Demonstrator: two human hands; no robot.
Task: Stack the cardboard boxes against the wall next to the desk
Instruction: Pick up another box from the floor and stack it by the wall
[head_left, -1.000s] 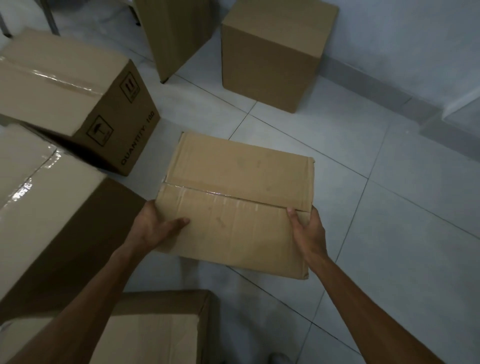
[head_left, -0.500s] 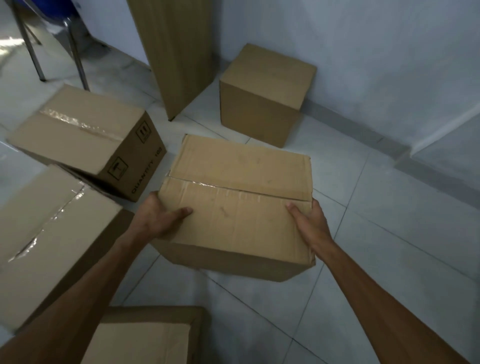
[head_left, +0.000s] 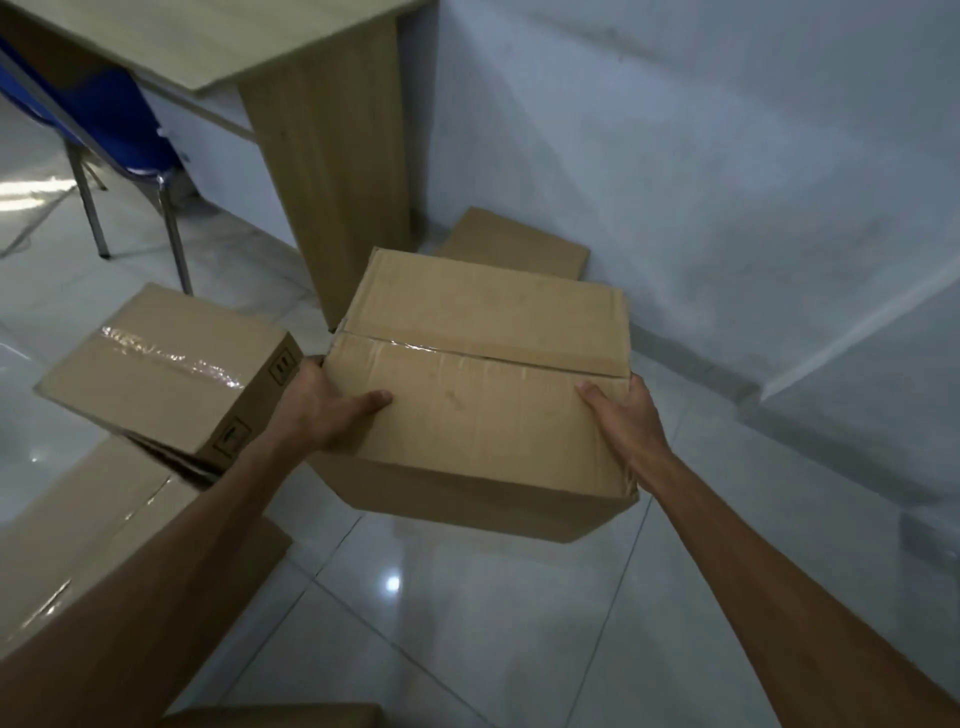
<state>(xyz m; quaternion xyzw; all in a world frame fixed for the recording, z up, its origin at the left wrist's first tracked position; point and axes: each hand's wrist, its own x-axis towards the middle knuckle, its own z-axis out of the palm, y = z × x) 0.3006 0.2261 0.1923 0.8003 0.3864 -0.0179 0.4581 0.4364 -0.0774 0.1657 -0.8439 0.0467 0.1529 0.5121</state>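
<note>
You hold carried box (head_left: 478, 374) off floor, L hand (head_left: 317, 410) & R hand (head_left: 626, 421) clamping opp. sides w/ thumbs on top for balance; it's above wall box (head_left: 511, 244) by desk (head_left: 337, 171)

The held box (head_left: 483, 374) is matt brown cardboard, its seam under clear tape — glossier tape shines on the left box (head_left: 161, 364). The floor (head_left: 467, 623) is polished tile; the worktop (head_left: 332, 171) wood-grain, the chair legs (head_left: 174, 244) bright metal.
</note>
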